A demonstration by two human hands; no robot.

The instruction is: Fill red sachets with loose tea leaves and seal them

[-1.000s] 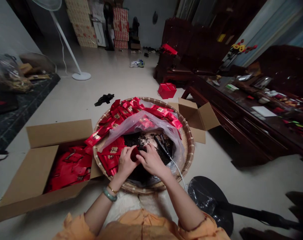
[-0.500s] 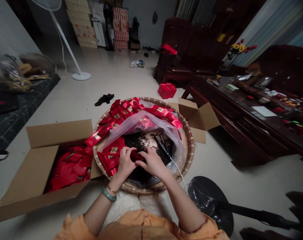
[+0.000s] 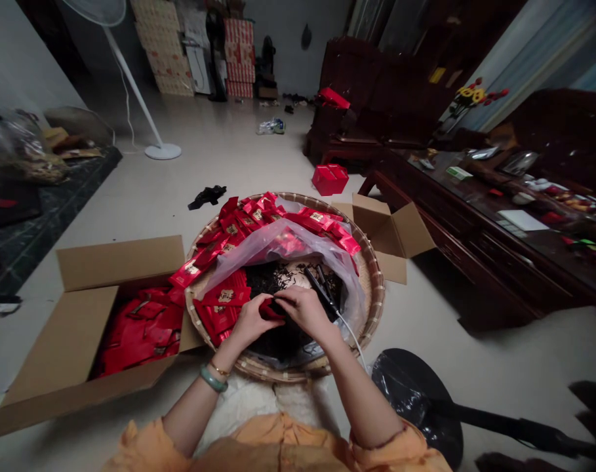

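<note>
My left hand is closed around a small red packet, held over the dark loose tea leaves. My right hand is pinched at the packet's mouth; whatever lies between its fingertips is too small to make out. The leaves lie in a clear plastic bag inside a round woven bamboo basket. A black tool with a white cord rests on the leaves beyond my right hand. Red printed packets lie left of my hands, and more line the basket's far side.
A cardboard box of red packets stands open at left, another open box at right. A black round stand base sits near my right arm. Farther off are a red box, a white fan and a dark wooden table.
My right fingers have gone from spread at the packet's side to pinched together at its mouth. My left hand has shifted slightly right and down, still on the packet.
</note>
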